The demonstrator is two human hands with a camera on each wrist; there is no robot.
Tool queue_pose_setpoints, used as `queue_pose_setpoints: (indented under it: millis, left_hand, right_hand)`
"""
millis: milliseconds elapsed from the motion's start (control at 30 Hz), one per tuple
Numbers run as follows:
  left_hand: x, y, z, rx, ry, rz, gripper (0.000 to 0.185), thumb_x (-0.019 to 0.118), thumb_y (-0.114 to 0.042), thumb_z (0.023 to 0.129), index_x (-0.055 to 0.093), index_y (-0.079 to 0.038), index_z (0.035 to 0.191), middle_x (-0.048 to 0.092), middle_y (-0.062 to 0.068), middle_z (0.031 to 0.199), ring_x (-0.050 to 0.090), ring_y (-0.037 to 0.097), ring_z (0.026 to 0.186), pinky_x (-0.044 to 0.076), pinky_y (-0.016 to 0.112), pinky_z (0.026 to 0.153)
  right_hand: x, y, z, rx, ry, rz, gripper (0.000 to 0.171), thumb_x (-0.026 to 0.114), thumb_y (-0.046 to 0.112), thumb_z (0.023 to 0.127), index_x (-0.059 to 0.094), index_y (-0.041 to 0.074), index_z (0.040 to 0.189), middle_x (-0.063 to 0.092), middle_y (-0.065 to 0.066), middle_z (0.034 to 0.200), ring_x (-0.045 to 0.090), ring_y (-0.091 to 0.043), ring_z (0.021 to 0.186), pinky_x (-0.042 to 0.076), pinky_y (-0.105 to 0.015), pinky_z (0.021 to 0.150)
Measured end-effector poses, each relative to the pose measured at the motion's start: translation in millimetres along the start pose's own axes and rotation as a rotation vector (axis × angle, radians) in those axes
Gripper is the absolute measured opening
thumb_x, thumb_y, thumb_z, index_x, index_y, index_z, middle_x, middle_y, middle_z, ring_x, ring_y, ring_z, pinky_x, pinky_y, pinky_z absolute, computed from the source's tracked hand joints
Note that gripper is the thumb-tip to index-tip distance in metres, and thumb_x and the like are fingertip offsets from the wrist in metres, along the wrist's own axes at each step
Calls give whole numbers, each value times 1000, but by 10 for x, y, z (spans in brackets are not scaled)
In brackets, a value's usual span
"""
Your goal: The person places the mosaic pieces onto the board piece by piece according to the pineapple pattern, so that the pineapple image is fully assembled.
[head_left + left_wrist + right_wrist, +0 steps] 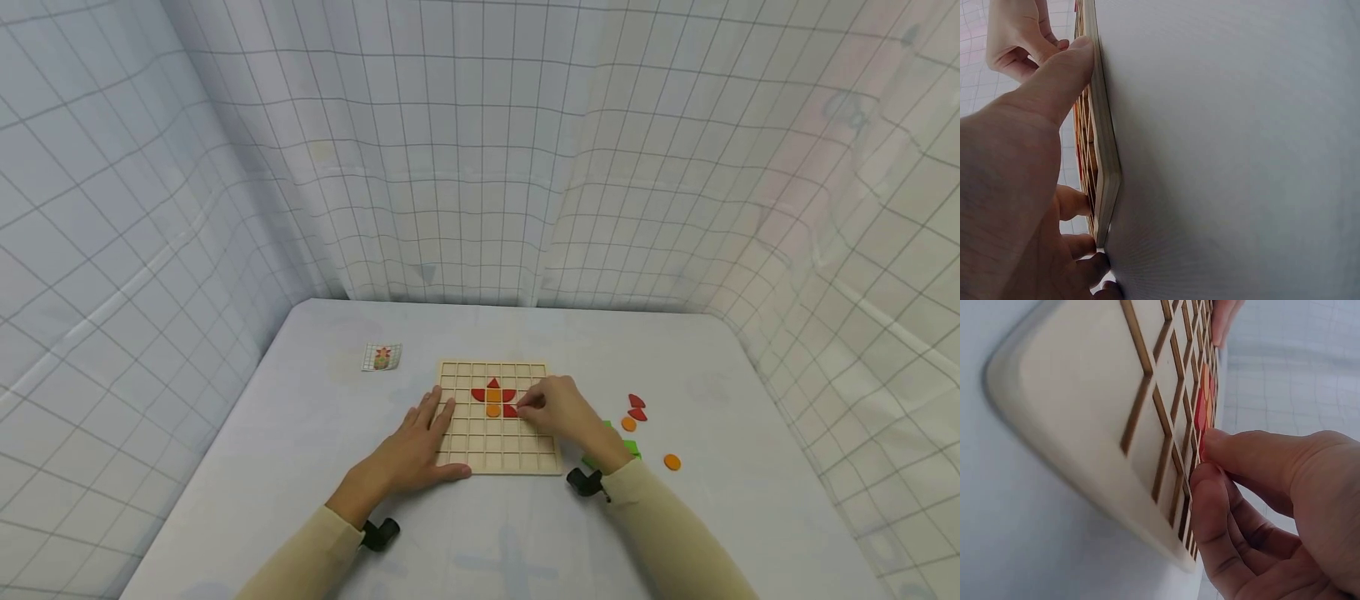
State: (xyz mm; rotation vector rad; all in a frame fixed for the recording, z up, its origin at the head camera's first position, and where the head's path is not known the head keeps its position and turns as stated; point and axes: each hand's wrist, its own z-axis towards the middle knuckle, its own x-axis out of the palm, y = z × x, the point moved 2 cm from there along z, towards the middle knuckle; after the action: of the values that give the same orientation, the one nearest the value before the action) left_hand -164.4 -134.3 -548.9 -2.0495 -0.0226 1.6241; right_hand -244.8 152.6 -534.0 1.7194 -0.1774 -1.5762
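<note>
A wooden grid board (525, 454) lies flat on the table. In its upper cells sit red pieces (492, 390) around an orange round piece (492, 410). My right hand (521, 407) pinches a red piece (511, 411) between thumb and forefinger at a cell just right of the orange one; in the right wrist view the red piece (1201, 425) stands at my fingertips (1210, 481) against the board (1085, 394). My left hand (444, 437) rests flat on the board's left side, thumb (1054, 81) along the board's edge (1105, 156).
Loose red (637, 407), orange (672, 462) and green (628, 447) pieces lie on the table to the right of the board. A small pattern card (382, 357) lies at the back left. Checked cloth walls (480, 167) close in the table on three sides.
</note>
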Motion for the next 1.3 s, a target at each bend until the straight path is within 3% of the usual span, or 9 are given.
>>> queue_pose_setpoints:
  millis: [567, 933, 1300]
  left_hand:
    - [18, 5, -15, 16, -5, 1, 127, 84, -70, 99, 23, 0, 184, 10, 30, 195, 19, 51, 182, 24, 67, 147]
    - [0, 8, 1, 17, -3, 13, 127, 84, -71, 99, 22, 0, 185, 9, 29, 195, 18, 50, 183, 24, 67, 147]
    - [-6, 16, 3, 23, 1, 23, 126, 83, -70, 101, 22, 1, 184, 10, 30, 195, 18, 51, 182, 25, 67, 147]
  right_hand:
    - [-585, -593, -355, 86, -143, -83, 11, 86, 9, 105, 89, 3, 114, 87, -12, 108, 80, -23, 95, 69, -41, 84]
    - [-891, -1053, -581, 207, -171, -98, 20, 87, 14, 104, 88, 4, 123, 81, -20, 117, 79, -33, 103, 65, -32, 76]
    - [-1008, -1271, -725, 295, -149, -78, 29, 89, 20, 104, 86, -1, 125, 78, -24, 118, 78, -40, 109, 69, -52, 91]
